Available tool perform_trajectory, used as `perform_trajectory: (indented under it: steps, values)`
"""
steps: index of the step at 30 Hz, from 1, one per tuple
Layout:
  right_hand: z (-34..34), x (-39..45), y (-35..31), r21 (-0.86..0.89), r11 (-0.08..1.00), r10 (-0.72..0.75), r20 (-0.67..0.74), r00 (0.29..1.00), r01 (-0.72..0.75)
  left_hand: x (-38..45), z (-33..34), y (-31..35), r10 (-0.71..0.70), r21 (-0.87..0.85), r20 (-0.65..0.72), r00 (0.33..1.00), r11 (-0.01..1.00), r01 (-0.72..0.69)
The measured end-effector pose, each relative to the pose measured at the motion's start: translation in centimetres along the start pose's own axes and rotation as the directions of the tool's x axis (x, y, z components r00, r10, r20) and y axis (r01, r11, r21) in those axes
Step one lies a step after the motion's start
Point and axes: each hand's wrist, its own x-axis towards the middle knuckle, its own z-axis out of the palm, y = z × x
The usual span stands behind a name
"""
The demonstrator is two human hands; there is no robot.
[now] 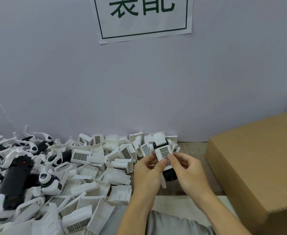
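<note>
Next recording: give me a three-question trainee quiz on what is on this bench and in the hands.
1. Multiple choice: relative to the left hand and right hand, the cardboard box stands: A on the person's left; B on the person's right; C between them.
2. True or false: the right hand works alone while the left hand lies flat on the table.
3. Short answer: what colour is the body under the grilled white cover that both hands hold?

Key: 1 B. 2 False: both hands hold the part, with thumbs on the cover. 3 Black.
</note>
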Motion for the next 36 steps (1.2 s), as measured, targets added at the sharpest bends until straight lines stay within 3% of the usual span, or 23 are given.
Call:
perform_trajectory:
  steps: [2,6,10,12,14,17,19,21,23,26,32,36]
  values:
    - [0.3,-0.2,-0.1,-0.004,1.0,-0.013,-0.005,1.0,0.013,0.1,0.0,0.1,-0.036,-0.09,-0.012,0.999,0.995,0.035]
    - [0.1,-0.8,-0.2,-0.007,0.998,-0.064,0.122,0.99,0.066,0.3,0.1,0.3,-0.148,-0.286,-0.106,0.983,0.952,0.112]
    - [0.2,-1.1,0.0,-0.22,0.966,-0.099,0.156,0.983,0.132,0.2,0.1,0.6,-0.226,-0.367,-0.108,0.968,0.914,0.172]
    - [0.4,-1.0,-0.1,-0.244,0.96,-0.124,0.071,0.99,0.137,0.2,0.1,0.8,-0.221,-0.345,-0.071,0.973,0.92,0.184]
    - [0.1,-0.8,-0.3,-0.138,0.985,-0.103,-0.018,0.995,0.099,0.1,0.1,1.2,-0.182,-0.253,-0.091,0.979,0.955,0.154]
    - [-1.0,-0.3,-0.5,0.026,1.0,0.006,-0.129,0.992,-0.003,0.1,-0.6,1.5,-0.003,0.018,-0.276,0.961,1.0,0.008]
    - [-1.8,-0.1,-0.7,0.163,0.984,0.092,-0.115,0.989,-0.073,0.4,-1.3,1.9,0.087,0.063,-0.345,0.935,0.996,-0.069]
    - [-2.2,0.2,-1.0,0.332,0.931,0.177,-0.042,0.983,-0.154,0.5,-1.9,2.5,0.072,-0.021,-0.287,0.955,0.997,-0.081]
    - [-2.3,0.3,-1.3,0.442,0.866,0.226,0.068,0.972,-0.233,0.4,-2.2,3.0,-0.027,-0.195,-0.071,0.997,0.981,0.013]
    - [-2.3,0.0,-1.4,0.479,0.807,0.251,0.25,0.935,-0.344,0.1,-2.4,3.1,-0.101,-0.37,0.245,0.964,0.91,0.189]
    - [-2.5,0.1,-1.0,0.454,0.795,0.245,0.369,0.897,-0.403,0.4,-2.7,2.8,-0.131,-0.407,0.169,0.977,0.893,0.19]
    - [-2.2,-0.1,-1.1,0.34,0.843,0.28,0.384,0.88,-0.417,0.6,-3.0,2.7,-0.133,-0.318,0.057,0.989,0.937,0.145]
